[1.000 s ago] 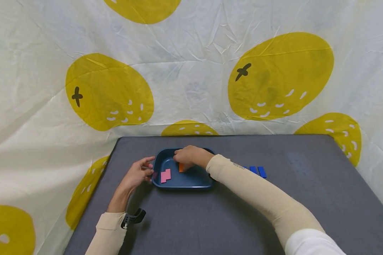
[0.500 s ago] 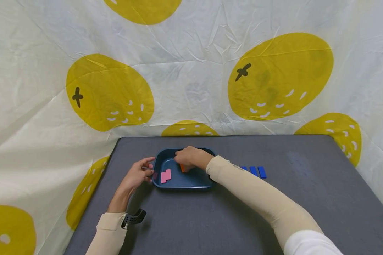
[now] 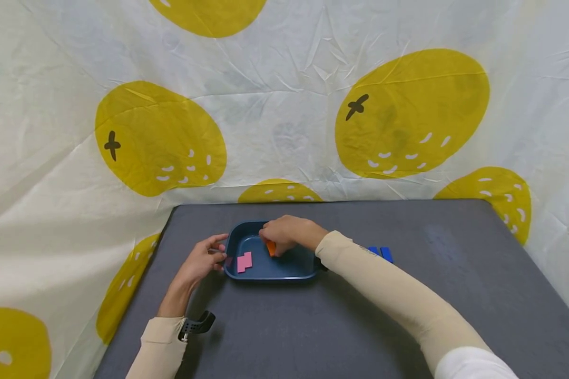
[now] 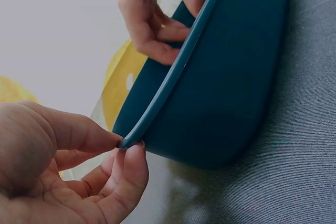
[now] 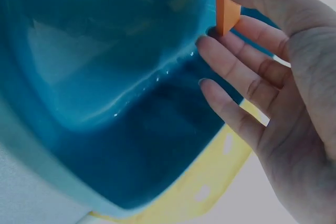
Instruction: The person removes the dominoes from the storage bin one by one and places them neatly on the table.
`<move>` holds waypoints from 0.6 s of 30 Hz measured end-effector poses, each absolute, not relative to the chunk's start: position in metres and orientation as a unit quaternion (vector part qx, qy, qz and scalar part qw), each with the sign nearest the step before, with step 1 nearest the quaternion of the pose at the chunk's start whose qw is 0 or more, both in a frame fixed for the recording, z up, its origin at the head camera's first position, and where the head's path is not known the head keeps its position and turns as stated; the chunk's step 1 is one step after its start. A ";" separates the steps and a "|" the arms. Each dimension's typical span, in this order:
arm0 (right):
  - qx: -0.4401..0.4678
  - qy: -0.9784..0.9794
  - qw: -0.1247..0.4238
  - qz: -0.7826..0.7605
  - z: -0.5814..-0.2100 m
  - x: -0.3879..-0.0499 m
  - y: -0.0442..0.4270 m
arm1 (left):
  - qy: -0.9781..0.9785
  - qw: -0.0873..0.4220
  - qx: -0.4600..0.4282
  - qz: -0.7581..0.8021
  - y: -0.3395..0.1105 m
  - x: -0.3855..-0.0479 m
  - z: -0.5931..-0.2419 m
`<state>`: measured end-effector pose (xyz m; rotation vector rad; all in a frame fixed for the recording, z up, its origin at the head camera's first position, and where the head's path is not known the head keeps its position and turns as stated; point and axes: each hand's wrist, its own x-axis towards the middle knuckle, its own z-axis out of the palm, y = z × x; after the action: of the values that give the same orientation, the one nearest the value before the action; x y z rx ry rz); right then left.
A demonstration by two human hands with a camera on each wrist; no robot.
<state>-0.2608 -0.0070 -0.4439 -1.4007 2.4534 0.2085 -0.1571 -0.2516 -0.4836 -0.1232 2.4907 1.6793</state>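
A dark blue rectangular basin [image 3: 272, 278] stands on the table. At its left end my left hand [image 3: 203, 259] pinches the rim between thumb and fingers, plainly seen in the left wrist view. Over the inside of the basin, my right hand [image 3: 288, 232] holds a small orange block [image 5: 227, 11] between thumb and fingertips. In the head view the orange block slants, its upper part behind the fingers. Whether it touches the basin floor I cannot tell. A stepped pink piece [image 3: 244, 262] lies flat on the floor to the left.
Blue blocks [image 3: 386, 255] lie on the grey table [image 3: 284, 326] right of the basin, partly covered by the right sleeve [image 3: 384, 284]. A white curtain [image 3: 284, 131] with yellow fruit prints hangs behind the table's far edge. A dark band circles the left wrist.
The orange block has gone from upright to slanted in my right hand. My right forearm has shifted slightly right, covering more of the blue blocks. My left hand stays at the rim.
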 end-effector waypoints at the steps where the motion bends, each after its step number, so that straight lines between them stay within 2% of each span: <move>1: -0.490 0.856 0.153 0.067 -0.442 -0.261 -0.005 | 0.827 0.068 -0.040 0.556 -0.251 -0.157 -0.483; 18: -0.487 0.866 0.117 0.002 -0.424 -0.251 0.043 | 0.832 0.069 -0.045 0.548 -0.250 -0.155 -0.481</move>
<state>-0.2513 0.0427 -0.4239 -1.4249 2.5328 0.0062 -0.1551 -0.2496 -0.4808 -0.1344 2.5057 1.6491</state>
